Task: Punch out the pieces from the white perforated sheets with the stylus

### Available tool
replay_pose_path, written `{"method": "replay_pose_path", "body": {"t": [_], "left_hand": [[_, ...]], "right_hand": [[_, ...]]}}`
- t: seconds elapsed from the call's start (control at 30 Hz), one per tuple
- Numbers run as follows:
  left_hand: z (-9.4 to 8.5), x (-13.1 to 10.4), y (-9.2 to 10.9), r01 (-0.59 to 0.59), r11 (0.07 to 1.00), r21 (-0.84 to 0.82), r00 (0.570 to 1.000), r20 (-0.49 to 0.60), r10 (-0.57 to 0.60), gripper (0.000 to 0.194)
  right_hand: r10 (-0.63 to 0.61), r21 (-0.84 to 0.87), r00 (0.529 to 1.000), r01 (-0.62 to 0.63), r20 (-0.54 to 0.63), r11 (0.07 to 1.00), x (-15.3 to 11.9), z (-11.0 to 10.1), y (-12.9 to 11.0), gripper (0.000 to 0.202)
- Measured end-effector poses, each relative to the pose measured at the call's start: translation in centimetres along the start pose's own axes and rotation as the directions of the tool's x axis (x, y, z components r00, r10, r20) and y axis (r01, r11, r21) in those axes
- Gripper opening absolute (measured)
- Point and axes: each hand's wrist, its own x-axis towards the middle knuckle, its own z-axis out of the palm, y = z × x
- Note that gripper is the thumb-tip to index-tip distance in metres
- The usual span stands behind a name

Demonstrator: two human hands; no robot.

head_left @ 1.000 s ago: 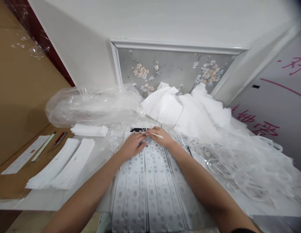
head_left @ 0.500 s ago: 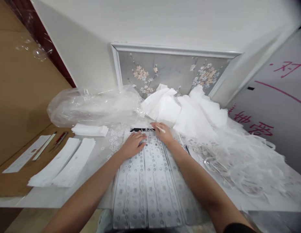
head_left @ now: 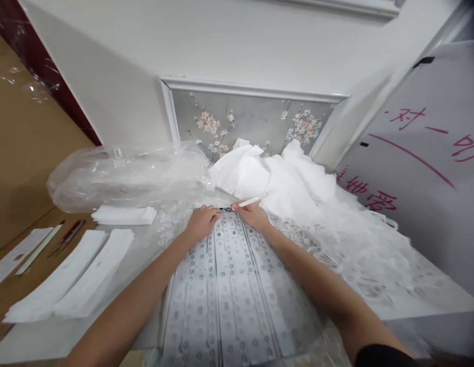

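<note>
Grey-and-white patterned flat strips [head_left: 234, 295] run right off the near edge, and their little marks are too tiny to make out. Left hand [head_left: 201, 224] hides a bit of their far end. White paper strip with a cutout [head_left: 28, 244] gets chopped off at left, pale board with red writing [head_left: 413, 214] at right.

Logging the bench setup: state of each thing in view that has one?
patterned strips: laid side by side
white stick: held, slanted
left hand: resting on patterned strips
right hand: pinching white stick
plastic bag: lying crumpled
plain strips: stacked
white sheets: loosely heaped
board: marked in red
</note>
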Motion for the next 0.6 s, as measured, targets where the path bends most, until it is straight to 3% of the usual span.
{"method": "replay_pose_path", "body": {"t": [0.17, 0.6], "left_hand": [[-0.1, 1.7, -1.7, -0.079, 0.992, -0.098, 0.996, 0.041, 0.084, 0.019], [0.0, 2.4, -2.6, -0.104, 0.974, -0.199, 0.987, 0.099, 0.126, 0.02]], "right_hand": [[-0.004, 0.104, 0.999, 0.008, -0.037, 0.995, 0.0, -0.6, 0.3, 0.047], [0.034, 0.031, 0.999, -0.034, -0.014, 0.999, -0.4, -0.7, -0.5, 0.043]]}}
